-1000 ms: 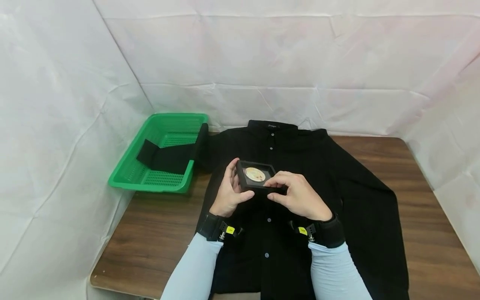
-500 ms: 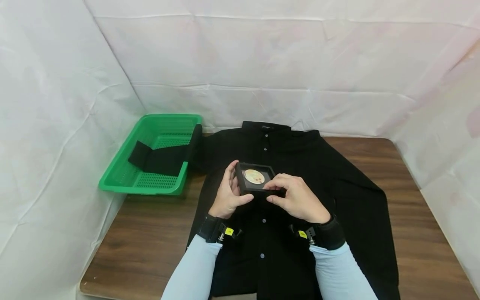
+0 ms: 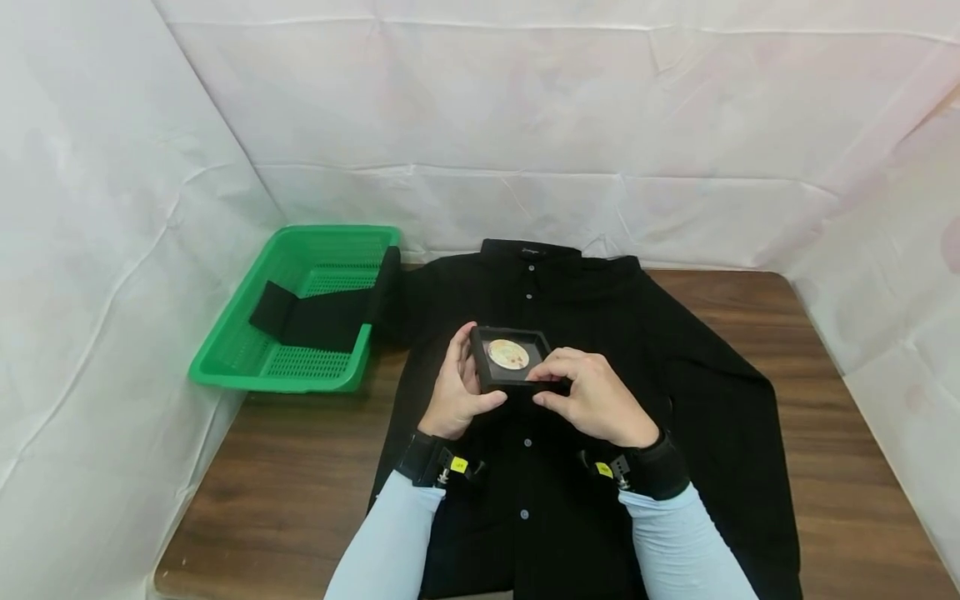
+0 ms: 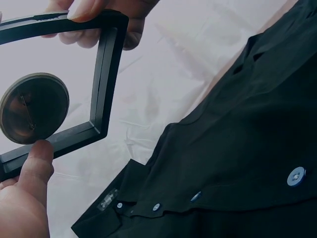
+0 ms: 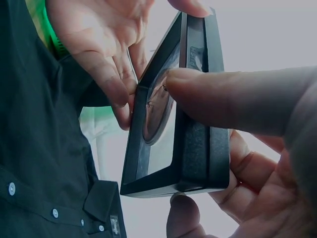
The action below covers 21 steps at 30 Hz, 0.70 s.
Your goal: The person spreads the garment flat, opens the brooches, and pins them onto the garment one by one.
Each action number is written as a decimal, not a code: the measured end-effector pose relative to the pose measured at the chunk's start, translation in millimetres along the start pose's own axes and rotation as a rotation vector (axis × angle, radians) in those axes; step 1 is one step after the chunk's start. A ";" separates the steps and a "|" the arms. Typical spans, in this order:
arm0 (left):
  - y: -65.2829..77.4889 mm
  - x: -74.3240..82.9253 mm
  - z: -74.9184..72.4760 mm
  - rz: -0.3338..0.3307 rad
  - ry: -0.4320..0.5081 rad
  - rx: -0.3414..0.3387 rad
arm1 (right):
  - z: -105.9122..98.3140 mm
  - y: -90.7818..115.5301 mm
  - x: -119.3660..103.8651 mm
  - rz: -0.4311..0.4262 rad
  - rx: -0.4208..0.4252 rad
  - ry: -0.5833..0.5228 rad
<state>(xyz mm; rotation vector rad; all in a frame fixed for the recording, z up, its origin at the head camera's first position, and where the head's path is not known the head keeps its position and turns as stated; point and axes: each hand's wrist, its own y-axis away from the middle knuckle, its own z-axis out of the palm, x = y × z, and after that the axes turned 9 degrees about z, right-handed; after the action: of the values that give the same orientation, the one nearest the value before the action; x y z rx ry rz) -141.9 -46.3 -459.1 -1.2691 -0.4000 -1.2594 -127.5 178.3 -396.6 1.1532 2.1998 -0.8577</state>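
Both hands hold a black display case [image 3: 517, 387] above a spread black shirt [image 3: 585, 300] in the head view. Seen through its clear film is a round pin badge [image 3: 508, 354]; its back, with the pin, faces the left wrist camera [image 4: 35, 109]. My left hand [image 3: 459, 392] grips the case's left side, thumb at the near edge. My right hand [image 3: 598, 398] pinches the near right edge. In the right wrist view, the right thumb [image 5: 223, 101] lies on the case's side [image 5: 198, 153], by embossed letters that seem to read "PUSH".
A green plastic basket [image 3: 273, 382] stands to the left on the wooden table [image 3: 300, 467]. One shirt sleeve [image 3: 326, 321] drapes over its rim and lies inside. The other sleeve [image 3: 757, 467] runs down the right side. White sheeting [image 3: 480, 100] hangs behind and on both sides.
The head view has shifted slightly, so basket and shirt sit further left in it. Both hands keep their hold on the case; no other clear change shows.
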 end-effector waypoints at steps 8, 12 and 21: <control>0.6 -0.2 1.2 -0.006 0.006 0.003 | 0.0 0.5 0.3 0.014 -0.005 0.003; 3.0 -2.0 0.4 -0.025 0.022 0.004 | -0.9 0.6 1.1 0.024 -0.023 0.039; 5.8 -4.3 -1.3 -0.026 0.056 -0.033 | -5.0 1.7 1.9 0.015 -0.099 0.056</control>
<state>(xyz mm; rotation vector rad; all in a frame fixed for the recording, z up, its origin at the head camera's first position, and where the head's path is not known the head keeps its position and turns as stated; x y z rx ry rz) -139.0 -46.5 -465.9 -1.2567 -0.3578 -1.3260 -127.8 183.7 -395.0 1.1578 2.2492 -0.7096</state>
